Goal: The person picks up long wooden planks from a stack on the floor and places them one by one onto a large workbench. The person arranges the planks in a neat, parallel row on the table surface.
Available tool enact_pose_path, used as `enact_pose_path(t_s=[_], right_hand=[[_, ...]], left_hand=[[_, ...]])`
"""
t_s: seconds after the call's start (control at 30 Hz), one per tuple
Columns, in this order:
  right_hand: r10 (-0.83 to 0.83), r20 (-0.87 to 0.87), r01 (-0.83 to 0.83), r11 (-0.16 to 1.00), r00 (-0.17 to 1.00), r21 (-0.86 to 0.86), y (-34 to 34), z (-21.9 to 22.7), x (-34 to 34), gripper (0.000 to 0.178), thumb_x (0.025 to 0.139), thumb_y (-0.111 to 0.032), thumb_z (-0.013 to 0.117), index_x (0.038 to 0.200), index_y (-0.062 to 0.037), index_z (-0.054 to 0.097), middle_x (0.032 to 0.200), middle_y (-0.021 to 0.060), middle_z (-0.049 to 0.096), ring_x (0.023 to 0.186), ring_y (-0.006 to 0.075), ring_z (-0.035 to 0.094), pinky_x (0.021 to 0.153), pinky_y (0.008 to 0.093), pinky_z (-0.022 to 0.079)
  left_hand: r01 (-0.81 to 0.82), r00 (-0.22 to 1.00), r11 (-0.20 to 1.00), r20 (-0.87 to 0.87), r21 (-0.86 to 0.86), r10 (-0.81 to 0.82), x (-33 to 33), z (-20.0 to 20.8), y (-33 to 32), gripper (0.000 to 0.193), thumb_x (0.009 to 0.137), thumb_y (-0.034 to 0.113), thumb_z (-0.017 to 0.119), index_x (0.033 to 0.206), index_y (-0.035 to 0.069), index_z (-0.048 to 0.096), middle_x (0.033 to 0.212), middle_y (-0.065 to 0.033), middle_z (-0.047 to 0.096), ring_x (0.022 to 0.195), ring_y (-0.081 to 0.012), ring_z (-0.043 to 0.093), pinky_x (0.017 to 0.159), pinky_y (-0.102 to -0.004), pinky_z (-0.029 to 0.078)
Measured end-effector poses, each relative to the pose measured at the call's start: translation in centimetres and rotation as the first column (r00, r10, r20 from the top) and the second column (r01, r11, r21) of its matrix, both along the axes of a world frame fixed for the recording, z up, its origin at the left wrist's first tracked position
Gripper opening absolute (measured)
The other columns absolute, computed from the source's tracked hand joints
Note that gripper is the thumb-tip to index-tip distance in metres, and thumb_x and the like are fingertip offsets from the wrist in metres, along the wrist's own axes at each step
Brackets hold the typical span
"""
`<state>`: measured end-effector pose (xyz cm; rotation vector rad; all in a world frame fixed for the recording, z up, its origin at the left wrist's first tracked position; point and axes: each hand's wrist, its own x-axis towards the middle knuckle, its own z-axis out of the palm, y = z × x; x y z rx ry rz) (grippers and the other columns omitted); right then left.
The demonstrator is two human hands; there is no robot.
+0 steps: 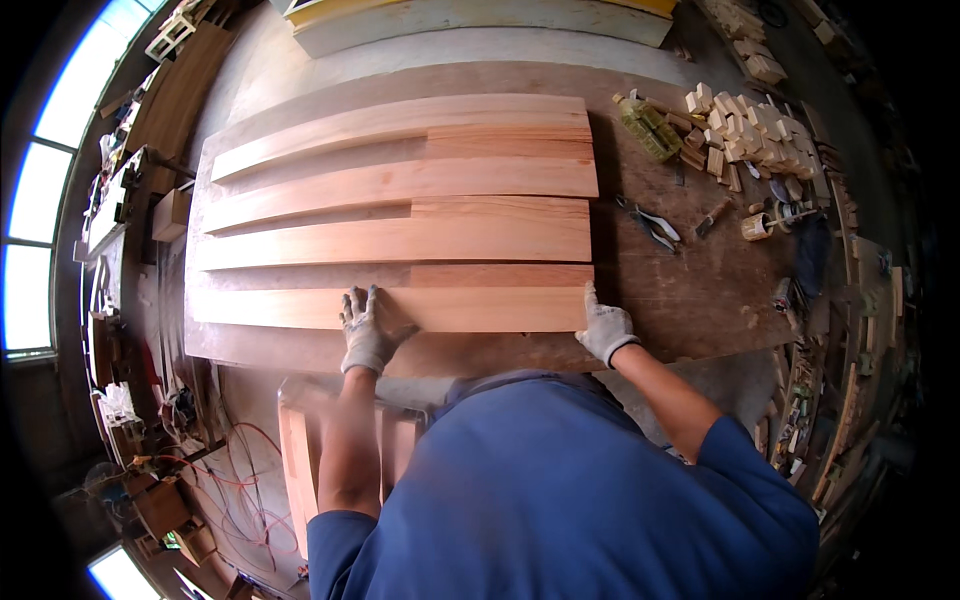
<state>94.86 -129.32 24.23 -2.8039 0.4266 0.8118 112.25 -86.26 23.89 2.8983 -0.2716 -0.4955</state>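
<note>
Pale wooden boards lie in a staggered row across a large brown worktable. My left hand, in a pale work glove, rests with its fingers spread on the near edge of the nearest board. At that board's right end is my right hand, gloved too. Its digits span the end from the far edge to the near edge and grip it. Beyond lie another long board, one more and the farthest one. Shorter, redder pieces show between them, flush toward the right.
Pliers lie right of the boards. Behind them are a yellowish plastic bottle and a heap of small wood blocks. A small pot stands farther right. Below my left arm is a wooden frame-like piece; a red hose trails on the floor.
</note>
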Motion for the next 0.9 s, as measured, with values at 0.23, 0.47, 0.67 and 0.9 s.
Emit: enact_pose_path(t_s=[0.23,0.47,0.67,0.9], right_hand=[[0.03,-0.012,-0.03,0.999,0.999,-0.024,0.0,0.5,0.1,0.117,0.086,-0.038,0.085,0.17,0.0021,0.014,0.101,0.0214,0.078,0.092,0.0372,0.078,0.085,0.049,0.06],[0.019,-0.051,-0.021,0.999,0.999,-0.029,0.1,0.6,0.2,0.118,0.086,-0.037,0.085,0.17,0.003,0.013,0.101,0.0206,0.078,0.093,0.036,0.078,0.085,0.0478,0.06],[-0.006,-0.013,0.006,1.0,1.0,-0.007,0.2,0.6,0.6,0.117,0.085,-0.036,0.085,0.169,0.0037,0.014,0.1,0.0217,0.078,0.092,0.0372,0.078,0.085,0.049,0.06],[0.034,0.032,-0.032,0.998,0.999,-0.059,0.5,-0.1,0.5,0.114,0.086,-0.038,0.084,0.167,0.0068,0.018,0.106,0.023,0.078,0.095,0.0389,0.077,0.086,0.0507,0.061]], left_hand=[[0.081,0.997,0.99,0.0,0.117,-0.081,-0.7,0.7,-1.1,0.123,0.07,0.047,0.096,0.168,0.01,0.033,0.173,-0.0285,0.025,0.162,-0.0476,0.018,0.13,-0.061,0.023],[0.168,0.985,0.976,0.001,0.139,-0.17,0.8,1.7,-2.1,0.113,0.071,0.029,0.098,0.165,0.016,0.038,0.172,-0.0215,0.032,0.161,-0.0439,0.026,0.129,-0.0583,0.028],[0.211,0.977,0.964,-0.041,0.159,-0.207,1.9,2.3,-2.2,0.109,0.069,0.028,0.099,0.161,0.015,0.043,0.17,-0.0175,0.037,0.16,-0.0433,0.028,0.128,-0.0567,0.032],[0.223,0.975,0.96,-0.037,0.171,-0.22,3.3,2.0,-2.3,0.11,0.066,0.025,0.1,0.159,0.015,0.043,0.168,-0.0169,0.04,0.159,-0.0438,0.03,0.128,-0.0548,0.032]])
